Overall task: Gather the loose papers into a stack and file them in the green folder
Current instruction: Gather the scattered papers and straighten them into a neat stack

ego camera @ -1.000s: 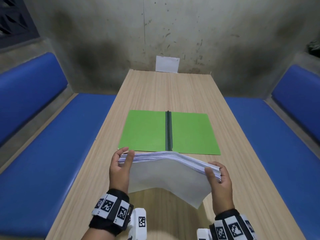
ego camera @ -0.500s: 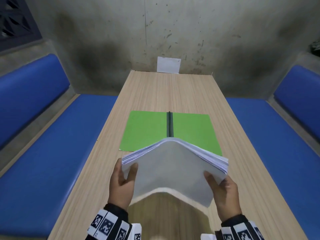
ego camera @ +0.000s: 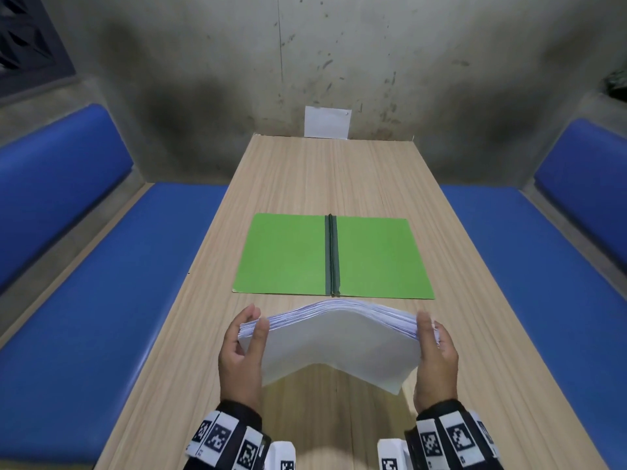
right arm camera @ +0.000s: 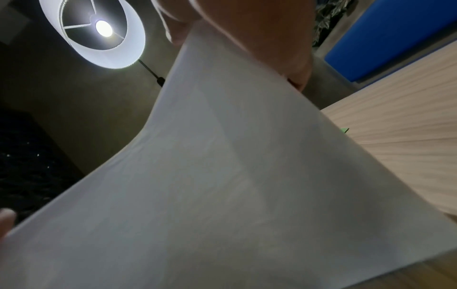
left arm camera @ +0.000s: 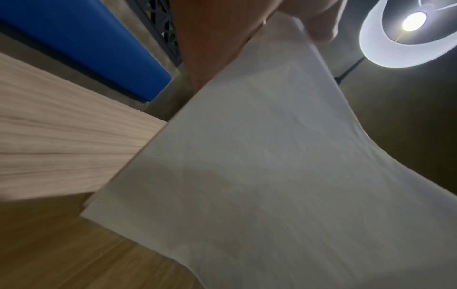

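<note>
Showing only overhead: green folder (ego camera: 334, 256); wrists, perhaps paper stack (left arm camera: 272, 176).

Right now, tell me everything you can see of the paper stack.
The paper stack is a thick sheaf of white sheets, edges roughly aligned, bowed upward in the middle. It is held above the wooden table, just short of the open green folder. The left hand and right hand grip its opposite ends.
</note>
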`<action>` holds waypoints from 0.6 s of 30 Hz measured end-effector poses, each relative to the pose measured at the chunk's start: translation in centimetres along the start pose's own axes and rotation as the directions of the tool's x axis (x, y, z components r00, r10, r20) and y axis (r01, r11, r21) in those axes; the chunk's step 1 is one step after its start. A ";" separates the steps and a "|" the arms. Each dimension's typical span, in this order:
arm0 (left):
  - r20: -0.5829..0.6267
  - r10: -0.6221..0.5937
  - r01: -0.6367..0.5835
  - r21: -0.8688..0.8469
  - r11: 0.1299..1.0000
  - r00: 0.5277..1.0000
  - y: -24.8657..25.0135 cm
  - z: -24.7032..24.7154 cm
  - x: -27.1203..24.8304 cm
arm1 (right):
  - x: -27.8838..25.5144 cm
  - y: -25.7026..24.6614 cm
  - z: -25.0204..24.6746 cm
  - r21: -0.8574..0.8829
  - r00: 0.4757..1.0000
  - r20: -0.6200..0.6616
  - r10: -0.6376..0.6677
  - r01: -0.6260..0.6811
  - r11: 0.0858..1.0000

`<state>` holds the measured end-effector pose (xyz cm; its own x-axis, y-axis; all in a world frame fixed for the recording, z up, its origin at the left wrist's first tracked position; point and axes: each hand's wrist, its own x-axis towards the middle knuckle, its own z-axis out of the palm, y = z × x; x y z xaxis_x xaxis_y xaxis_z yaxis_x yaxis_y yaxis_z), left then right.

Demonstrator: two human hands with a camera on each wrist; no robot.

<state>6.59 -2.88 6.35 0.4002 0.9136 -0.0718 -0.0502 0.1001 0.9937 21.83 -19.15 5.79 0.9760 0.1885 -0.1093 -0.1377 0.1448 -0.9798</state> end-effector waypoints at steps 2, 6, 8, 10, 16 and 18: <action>-0.026 -0.049 0.050 0.017 0.999 0.998 -0.3 0.0 0.5 | 0.4 -0.1 0.0 0.035 0.999 -0.025 0.044 -0.044 0.998; -0.019 -0.044 0.044 0.011 0.999 0.999 0.0 0.3 0.8 | 0.2 -0.7 0.2 0.028 1.000 0.011 0.025 -0.025 0.999; 0.020 -0.033 0.032 0.043 0.999 0.999 -0.1 0.3 0.8 | -0.3 -0.5 0.2 -0.047 0.999 0.048 -0.012 0.014 0.999; 0.040 -0.001 -0.003 0.098 0.995 0.999 -0.7 0.2 0.8 | -0.5 0.2 -0.4 -0.075 0.999 0.052 -0.011 0.015 0.997; 0.011 -0.069 0.069 -0.009 0.998 0.998 -0.7 0.5 0.4 | -0.7 -0.2 -0.5 0.006 1.000 0.000 0.013 -0.013 1.000; -0.023 -0.091 0.091 0.016 0.996 0.996 -0.3 0.6 0.5 | -0.4 -0.8 -0.1 0.056 0.998 -0.040 0.041 -0.039 0.998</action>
<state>7.36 -2.73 6.03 0.3816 0.9097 -0.1640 0.0009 0.1770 0.9842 21.59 -19.39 6.63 0.9754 0.1557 -0.1558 -0.1845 0.1912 -0.9641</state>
